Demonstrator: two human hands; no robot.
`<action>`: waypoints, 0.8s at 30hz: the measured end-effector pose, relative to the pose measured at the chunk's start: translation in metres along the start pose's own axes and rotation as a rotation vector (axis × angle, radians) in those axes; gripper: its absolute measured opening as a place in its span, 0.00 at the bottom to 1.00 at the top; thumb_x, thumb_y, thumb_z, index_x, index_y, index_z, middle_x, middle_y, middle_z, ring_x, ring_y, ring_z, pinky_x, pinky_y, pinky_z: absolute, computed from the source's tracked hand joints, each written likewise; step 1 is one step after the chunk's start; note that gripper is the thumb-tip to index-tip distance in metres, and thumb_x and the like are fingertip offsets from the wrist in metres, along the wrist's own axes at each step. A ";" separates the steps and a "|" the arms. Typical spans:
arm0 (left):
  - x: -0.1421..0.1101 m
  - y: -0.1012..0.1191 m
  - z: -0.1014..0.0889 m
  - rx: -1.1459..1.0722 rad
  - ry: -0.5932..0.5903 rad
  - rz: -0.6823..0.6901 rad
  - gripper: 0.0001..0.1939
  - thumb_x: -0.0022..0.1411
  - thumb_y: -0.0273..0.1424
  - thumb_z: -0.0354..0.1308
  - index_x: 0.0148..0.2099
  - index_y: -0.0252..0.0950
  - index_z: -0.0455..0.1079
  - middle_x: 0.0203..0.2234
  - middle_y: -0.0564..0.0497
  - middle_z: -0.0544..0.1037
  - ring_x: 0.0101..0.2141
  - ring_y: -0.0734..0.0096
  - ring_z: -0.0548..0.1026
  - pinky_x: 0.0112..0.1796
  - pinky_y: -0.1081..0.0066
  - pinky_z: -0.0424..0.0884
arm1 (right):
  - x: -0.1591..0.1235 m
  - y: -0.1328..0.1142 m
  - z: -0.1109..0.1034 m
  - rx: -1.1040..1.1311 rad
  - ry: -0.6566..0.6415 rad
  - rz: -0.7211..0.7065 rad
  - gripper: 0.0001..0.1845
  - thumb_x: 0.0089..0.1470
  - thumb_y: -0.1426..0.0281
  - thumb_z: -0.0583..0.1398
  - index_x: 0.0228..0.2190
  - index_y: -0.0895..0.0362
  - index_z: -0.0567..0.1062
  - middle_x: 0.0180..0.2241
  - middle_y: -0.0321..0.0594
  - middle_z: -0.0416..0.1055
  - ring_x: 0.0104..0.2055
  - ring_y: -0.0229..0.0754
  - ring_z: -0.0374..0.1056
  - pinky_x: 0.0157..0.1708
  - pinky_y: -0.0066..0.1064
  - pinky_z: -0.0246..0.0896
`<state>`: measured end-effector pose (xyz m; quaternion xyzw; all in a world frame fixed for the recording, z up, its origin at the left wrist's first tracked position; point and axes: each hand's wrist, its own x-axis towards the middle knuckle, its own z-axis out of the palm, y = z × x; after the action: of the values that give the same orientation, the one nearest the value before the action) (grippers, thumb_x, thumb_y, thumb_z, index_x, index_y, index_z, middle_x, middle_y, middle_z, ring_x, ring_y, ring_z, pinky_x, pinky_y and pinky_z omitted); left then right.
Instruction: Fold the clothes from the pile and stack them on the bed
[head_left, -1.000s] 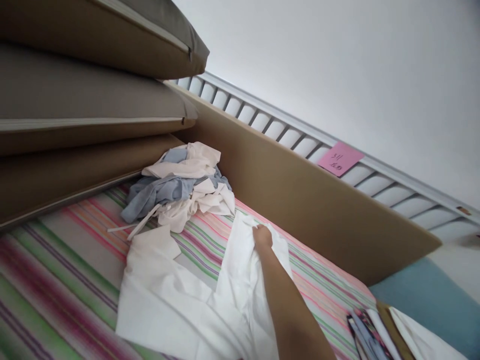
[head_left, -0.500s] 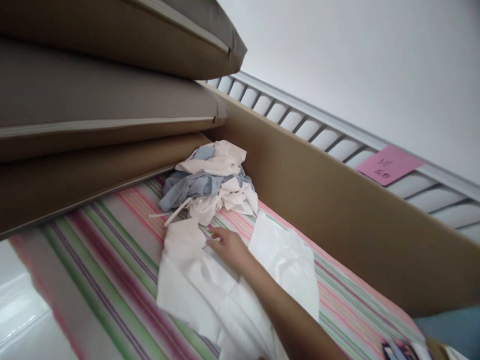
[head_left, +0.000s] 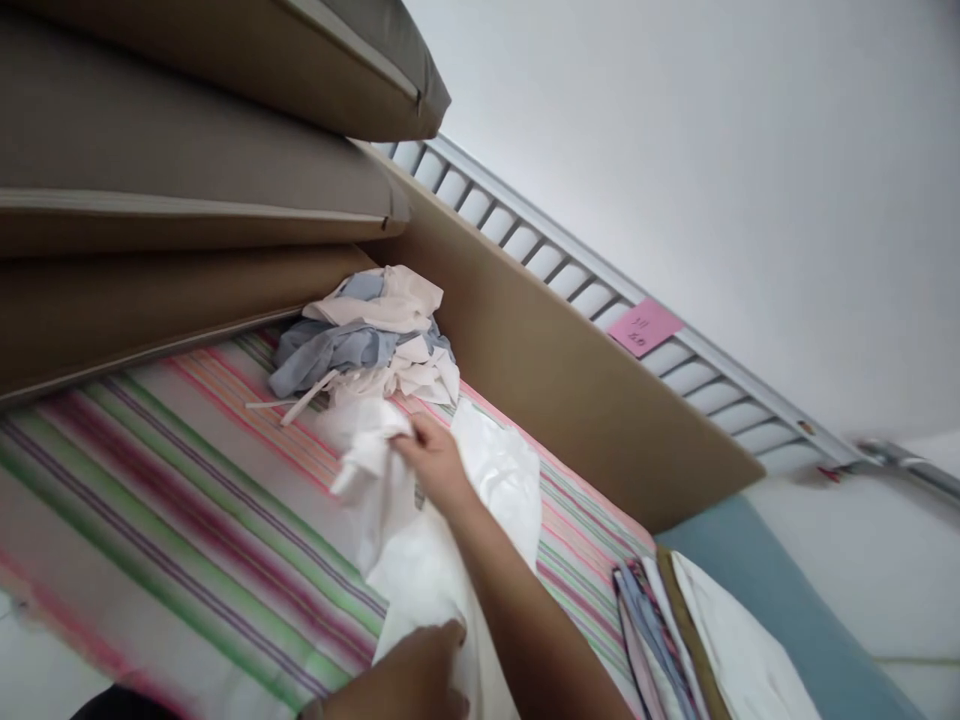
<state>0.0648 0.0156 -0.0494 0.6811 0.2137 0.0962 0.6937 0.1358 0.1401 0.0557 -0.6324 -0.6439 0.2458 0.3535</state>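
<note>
A white garment point(head_left: 420, 565) lies bunched and partly lifted over the striped sheet, its far end blurred by motion. My right hand point(head_left: 435, 458) reaches in from the lower right, its fingers closed on the garment's upper part. Closer to me, at the bottom, my left hand point(head_left: 427, 665) is closed on the garment's lower part, its fingertips partly hidden. Under and beside my right forearm spreads another white piece point(head_left: 506, 470); whether it belongs to the same garment I cannot tell. Just beyond my right hand sits a crumpled heap of pale pink and blue-grey clothes point(head_left: 367, 345).
A striped sheet point(head_left: 202, 490) covers the bed. Thick grey-brown folded mattress sections point(head_left: 187, 160) rise at the left. A tan board point(head_left: 555, 360) and slatted rail with a pink note point(head_left: 645, 327) run along the wall. Folded clothes point(head_left: 735, 640) stand at the lower right, beside a blue surface point(head_left: 742, 550).
My right hand has closed on the white garment and gathered its upper part upward. My left hand has come into view at the bottom. The view has shifted right, showing the folded clothes.
</note>
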 end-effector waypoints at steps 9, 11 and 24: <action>-0.001 -0.004 -0.010 0.174 -0.031 0.012 0.24 0.46 0.30 0.56 0.49 0.37 0.71 0.32 0.51 0.77 0.32 0.67 0.72 0.33 0.72 0.65 | -0.191 0.084 -0.175 0.662 0.831 0.255 0.25 0.51 0.51 0.50 0.49 0.45 0.67 0.51 0.41 0.69 0.51 0.47 0.66 0.47 0.45 0.66; -0.006 -0.004 -0.014 0.120 -0.041 0.015 0.22 0.47 0.32 0.56 0.47 0.36 0.71 0.30 0.52 0.75 0.29 0.70 0.71 0.31 0.73 0.64 | -0.232 0.124 -0.174 0.702 0.904 0.445 0.24 0.53 0.52 0.47 0.47 0.45 0.67 0.51 0.40 0.69 0.52 0.46 0.66 0.47 0.44 0.66; -0.145 -0.066 0.014 -0.178 0.461 -0.170 0.21 0.49 0.48 0.58 0.37 0.35 0.68 0.22 0.55 0.70 0.24 0.72 0.68 0.28 0.71 0.65 | -0.310 0.193 -0.162 0.443 0.795 0.965 0.28 0.51 0.53 0.55 0.49 0.55 0.61 0.44 0.47 0.71 0.46 0.43 0.71 0.42 0.37 0.70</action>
<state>-0.0686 -0.0621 -0.0904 0.5572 0.4133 0.2084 0.6894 0.3684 -0.1721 -0.0349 -0.8049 -0.0431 0.2512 0.5358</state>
